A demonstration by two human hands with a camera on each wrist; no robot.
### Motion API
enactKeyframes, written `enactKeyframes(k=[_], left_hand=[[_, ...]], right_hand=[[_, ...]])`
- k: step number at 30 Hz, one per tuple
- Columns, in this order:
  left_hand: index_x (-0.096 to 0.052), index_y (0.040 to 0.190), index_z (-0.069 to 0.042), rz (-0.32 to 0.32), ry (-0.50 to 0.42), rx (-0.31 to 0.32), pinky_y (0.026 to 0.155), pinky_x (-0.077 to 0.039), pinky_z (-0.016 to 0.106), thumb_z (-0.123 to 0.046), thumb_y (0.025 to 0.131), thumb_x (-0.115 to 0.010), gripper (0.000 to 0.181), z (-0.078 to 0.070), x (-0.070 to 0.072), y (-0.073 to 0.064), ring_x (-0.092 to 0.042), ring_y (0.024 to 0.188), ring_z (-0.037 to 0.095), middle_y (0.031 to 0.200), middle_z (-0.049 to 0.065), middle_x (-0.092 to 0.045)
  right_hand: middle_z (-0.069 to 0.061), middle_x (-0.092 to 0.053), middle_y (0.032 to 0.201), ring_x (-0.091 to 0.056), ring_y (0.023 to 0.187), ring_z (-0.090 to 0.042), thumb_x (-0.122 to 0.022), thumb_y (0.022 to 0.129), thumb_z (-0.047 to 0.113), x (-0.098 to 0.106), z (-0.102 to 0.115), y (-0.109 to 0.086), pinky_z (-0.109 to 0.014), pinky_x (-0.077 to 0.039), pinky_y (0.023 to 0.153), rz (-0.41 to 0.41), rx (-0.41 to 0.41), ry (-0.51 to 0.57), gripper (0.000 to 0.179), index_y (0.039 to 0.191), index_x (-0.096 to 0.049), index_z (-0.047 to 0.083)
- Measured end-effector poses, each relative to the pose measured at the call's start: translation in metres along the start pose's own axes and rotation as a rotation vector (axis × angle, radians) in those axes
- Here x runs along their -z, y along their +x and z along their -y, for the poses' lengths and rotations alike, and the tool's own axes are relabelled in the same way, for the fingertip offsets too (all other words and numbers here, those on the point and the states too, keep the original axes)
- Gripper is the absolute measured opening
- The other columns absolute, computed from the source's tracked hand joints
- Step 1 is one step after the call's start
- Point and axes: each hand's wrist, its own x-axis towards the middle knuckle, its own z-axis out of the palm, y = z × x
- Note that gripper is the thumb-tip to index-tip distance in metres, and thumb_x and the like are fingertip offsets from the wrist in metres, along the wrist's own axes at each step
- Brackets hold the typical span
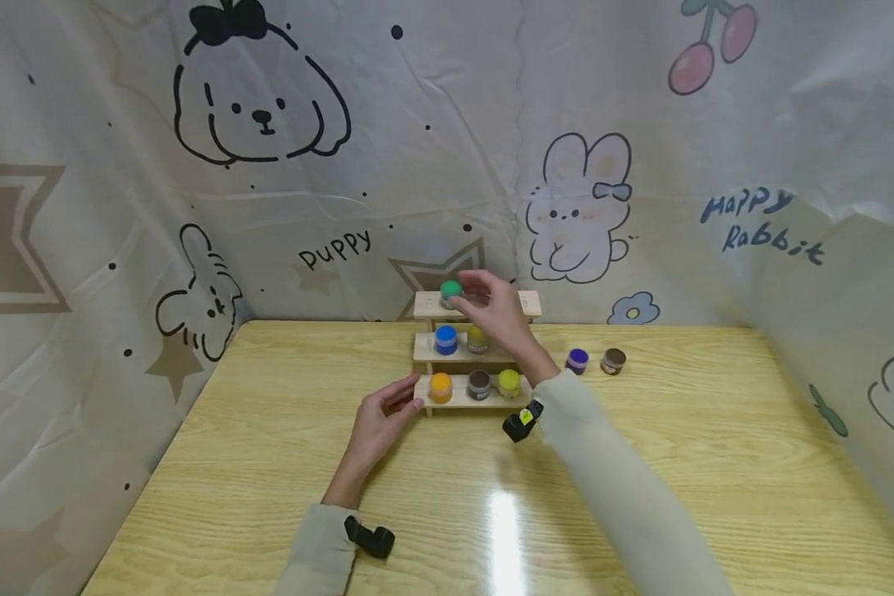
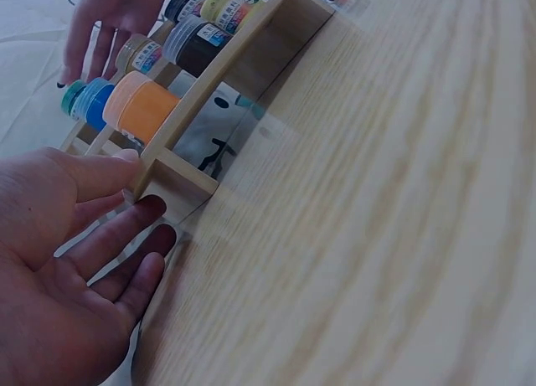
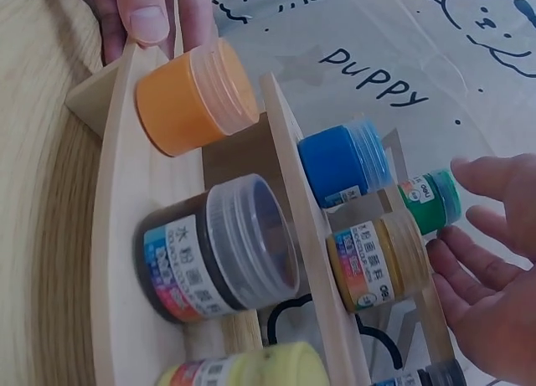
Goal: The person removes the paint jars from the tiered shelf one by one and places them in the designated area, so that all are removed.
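A three-tier wooden rack (image 1: pixel 473 402) holds several small paint jars. My right hand (image 1: pixel 495 313) is at the top tier, thumb and fingers on either side of a green paint jar (image 3: pixel 431 202), which sits at that tier's left end. With the left hand (image 1: pixel 378 422) I grip the left end of the bottom tier, thumb on the board. On this tier stand an orange jar (image 1: pixel 440 387), a dark brown jar (image 1: pixel 479 384) and a yellow-green jar (image 1: pixel 509 383). The middle tier carries a blue jar (image 1: pixel 445 339) and an ochre jar (image 3: pixel 366 265); my right hand and forearm hide its right part.
On the table to the right of the rack stand a purple jar (image 1: pixel 577 361) and a brown jar (image 1: pixel 613 361). A printed curtain (image 1: pixel 432 165) hangs behind the wood-grain table (image 1: pixel 268 397). Another dark-lidded jar (image 3: pixel 431 376) shows at the right wrist view's lower edge.
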Motion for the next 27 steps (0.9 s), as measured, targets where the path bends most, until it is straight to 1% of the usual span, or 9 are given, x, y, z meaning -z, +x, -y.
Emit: enactKeyframes(k=[3, 8, 11, 15, 18, 22, 27], left_hand=[[-0.065, 0.138, -0.004, -0.002, -0.001, 0.012, 0.101, -0.053, 0.039, -0.007, 0.096, -0.073, 0.043, 0.0003, -0.0009, 0.0005, -0.063, 0.123, 0.029, 0.137, 0.015, -0.065], [-0.065, 0.138, -0.004, -0.008, 0.002, 0.015, 0.102, -0.053, 0.039, -0.008, 0.096, -0.073, 0.043, 0.0012, 0.0000, -0.0005, -0.063, 0.123, 0.029, 0.137, 0.014, -0.065], [-0.065, 0.137, -0.003, -0.015, -0.004, 0.002, 0.102, -0.052, 0.040, -0.008, 0.096, -0.073, 0.042, 0.0018, 0.0018, -0.0016, -0.063, 0.123, 0.030, 0.137, 0.014, -0.065], [-0.064, 0.137, 0.000, -0.008, -0.025, -0.038, 0.102, -0.052, 0.044, -0.008, 0.096, -0.074, 0.043, 0.0022, 0.0025, -0.0011, -0.063, 0.124, 0.033, 0.137, 0.017, -0.064], [-0.065, 0.137, 0.000, -0.004, -0.023, -0.047, 0.101, -0.053, 0.042, -0.007, 0.095, -0.074, 0.043, 0.0019, 0.0020, 0.0002, -0.063, 0.123, 0.032, 0.136, 0.018, -0.065], [-0.066, 0.136, -0.002, 0.000, -0.010, -0.023, 0.100, -0.054, 0.038, -0.007, 0.095, -0.074, 0.042, 0.0023, 0.0016, 0.0002, -0.064, 0.122, 0.030, 0.135, 0.015, -0.066], [-0.064, 0.137, -0.001, 0.002, -0.017, -0.024, 0.101, -0.053, 0.041, -0.007, 0.096, -0.074, 0.043, 0.0020, 0.0009, -0.0005, -0.063, 0.123, 0.031, 0.136, 0.016, -0.065]], right_hand=[[-0.017, -0.066, 0.129, -0.063, 0.120, -0.029, -0.073, 0.098, 0.013, -0.0016, 0.0021, 0.0022, -0.039, -0.052, 0.104, 0.003, -0.019, -0.031, 0.042, 0.136, -0.061, -0.002], [-0.015, -0.068, 0.126, -0.065, 0.116, -0.027, -0.072, 0.099, 0.014, -0.0048, 0.0061, 0.0063, -0.037, -0.054, 0.100, 0.016, -0.059, -0.074, 0.039, 0.134, -0.063, -0.001], [-0.014, -0.069, 0.125, -0.067, 0.114, -0.026, -0.072, 0.099, 0.015, -0.0063, 0.0076, 0.0083, -0.036, -0.055, 0.098, 0.033, -0.075, -0.088, 0.037, 0.132, -0.065, 0.001], [-0.014, -0.070, 0.123, -0.068, 0.111, -0.026, -0.073, 0.098, 0.014, -0.0059, 0.0087, 0.0095, -0.037, -0.056, 0.096, 0.028, -0.089, -0.096, 0.035, 0.130, -0.067, 0.002], [-0.015, -0.070, 0.122, -0.068, 0.111, -0.027, -0.073, 0.097, 0.013, -0.0047, 0.0080, 0.0097, -0.037, -0.056, 0.096, 0.023, -0.089, -0.095, 0.034, 0.129, -0.067, 0.001], [-0.016, -0.070, 0.120, -0.068, 0.110, -0.028, -0.075, 0.096, 0.013, -0.0026, 0.0060, 0.0076, -0.037, -0.056, 0.096, 0.024, -0.079, -0.081, 0.034, 0.127, -0.067, -0.001], [-0.016, -0.071, 0.120, -0.068, 0.110, -0.028, -0.076, 0.095, 0.013, 0.0028, 0.0088, 0.0016, -0.038, -0.056, 0.097, 0.007, -0.065, -0.060, 0.034, 0.125, -0.068, 0.000]])
